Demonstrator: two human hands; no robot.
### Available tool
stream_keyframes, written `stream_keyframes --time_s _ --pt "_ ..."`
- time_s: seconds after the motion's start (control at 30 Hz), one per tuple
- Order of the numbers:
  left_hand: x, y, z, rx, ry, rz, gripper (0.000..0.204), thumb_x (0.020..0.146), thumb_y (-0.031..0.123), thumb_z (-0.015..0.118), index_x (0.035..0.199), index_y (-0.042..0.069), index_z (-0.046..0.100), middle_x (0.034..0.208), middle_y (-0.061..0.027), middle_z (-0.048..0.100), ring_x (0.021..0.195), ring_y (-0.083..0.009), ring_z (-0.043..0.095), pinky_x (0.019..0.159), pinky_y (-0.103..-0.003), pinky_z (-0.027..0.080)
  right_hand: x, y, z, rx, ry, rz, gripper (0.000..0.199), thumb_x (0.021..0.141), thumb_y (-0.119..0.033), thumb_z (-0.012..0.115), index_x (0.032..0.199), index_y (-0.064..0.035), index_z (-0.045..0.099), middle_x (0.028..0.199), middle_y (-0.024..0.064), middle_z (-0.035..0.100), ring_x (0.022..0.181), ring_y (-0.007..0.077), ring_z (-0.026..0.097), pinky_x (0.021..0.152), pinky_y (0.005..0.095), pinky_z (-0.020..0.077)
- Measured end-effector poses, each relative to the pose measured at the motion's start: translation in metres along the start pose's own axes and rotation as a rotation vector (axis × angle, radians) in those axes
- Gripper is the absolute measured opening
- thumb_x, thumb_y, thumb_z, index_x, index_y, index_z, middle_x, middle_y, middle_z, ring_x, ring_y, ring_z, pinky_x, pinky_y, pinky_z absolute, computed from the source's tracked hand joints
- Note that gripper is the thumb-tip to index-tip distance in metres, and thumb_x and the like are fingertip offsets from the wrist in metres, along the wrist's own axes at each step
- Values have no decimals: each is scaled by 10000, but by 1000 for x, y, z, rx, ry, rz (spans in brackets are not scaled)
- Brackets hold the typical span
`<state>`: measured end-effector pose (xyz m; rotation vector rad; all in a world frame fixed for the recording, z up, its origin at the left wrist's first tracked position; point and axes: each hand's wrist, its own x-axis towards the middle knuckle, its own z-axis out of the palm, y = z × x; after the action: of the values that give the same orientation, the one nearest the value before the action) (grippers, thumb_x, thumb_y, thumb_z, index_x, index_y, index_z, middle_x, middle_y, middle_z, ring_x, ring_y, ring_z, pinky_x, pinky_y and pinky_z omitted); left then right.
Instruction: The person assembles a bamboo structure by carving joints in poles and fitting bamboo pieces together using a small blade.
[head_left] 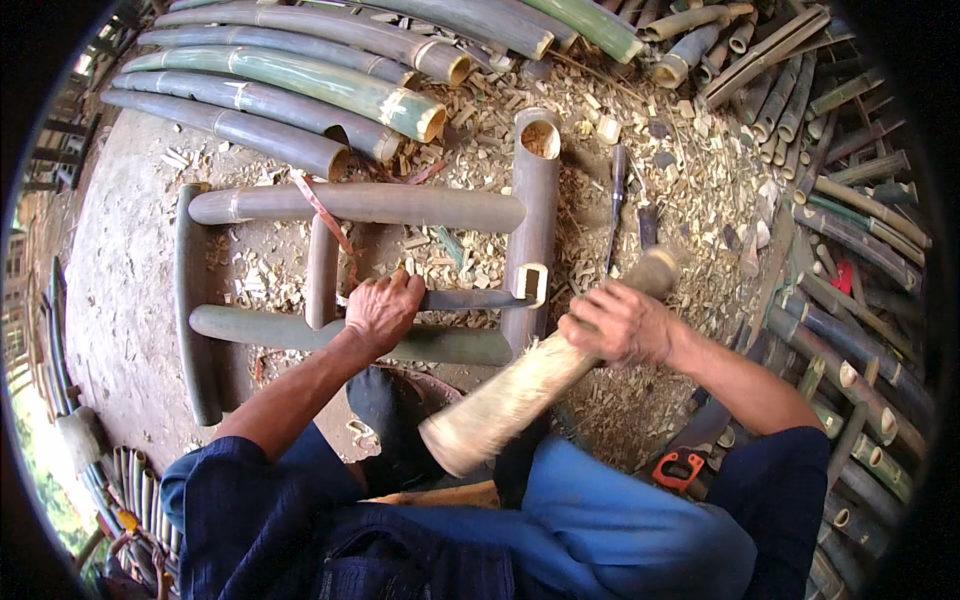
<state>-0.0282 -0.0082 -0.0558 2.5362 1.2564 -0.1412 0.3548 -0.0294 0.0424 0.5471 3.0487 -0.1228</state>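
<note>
My left hand grips the handle of a flat metal blade, whose tip sits in a square hole cut in an upright grey bamboo pole. That pole is part of a bamboo frame lying on the ground, with a red strip tied on it. My right hand is closed around a frayed wooden mallet, its wide worn head pointing down toward my lap and its handle end up near the pole.
Long green and grey bamboo poles are stacked at the top left. Short cut bamboo pieces pile up along the right. Wood chips cover the ground. A dark tool lies beside the frame; an orange-handled saw rests by my right leg.
</note>
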Motion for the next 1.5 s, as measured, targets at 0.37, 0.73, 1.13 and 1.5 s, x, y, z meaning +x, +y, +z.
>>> stream_keyframes --time_s 0.37,0.73,1.13,1.5 --pt "48 -46 -35 -987 -243 -57 297 824 271 867 946 22 761 671 -92 666 602 -176 632 608 -380 518 5 17 -49 673 38 940 707 798 -297 838 1335 -34 461 1116 208 672 1011 322 709 769 408 646" --pt "68 -36 -64 -255 -207 76 650 952 651 590 821 40 771 701 -220 678 732 -415 693 694 -529 546 1 -16 -64 1084 469 1131 848 798 -192 809 1470 48 352 1256 167 599 1159 233 604 1000 369 507" --pt "69 -28 -66 -143 -263 -35 617 935 619 632 883 20 771 802 -220 724 784 -406 721 738 -519 573 2 -37 -58 690 -87 1077 913 786 -267 778 1531 50 356 1295 344 601 1081 428 686 975 481 553" --pt "76 -37 -62 -219 -323 -45 680 890 669 661 810 0 746 784 -252 706 802 -430 715 751 -532 562 17 -39 -87 971 -57 1156 882 818 -297 790 1524 19 367 1285 279 646 1110 373 686 996 476 546"
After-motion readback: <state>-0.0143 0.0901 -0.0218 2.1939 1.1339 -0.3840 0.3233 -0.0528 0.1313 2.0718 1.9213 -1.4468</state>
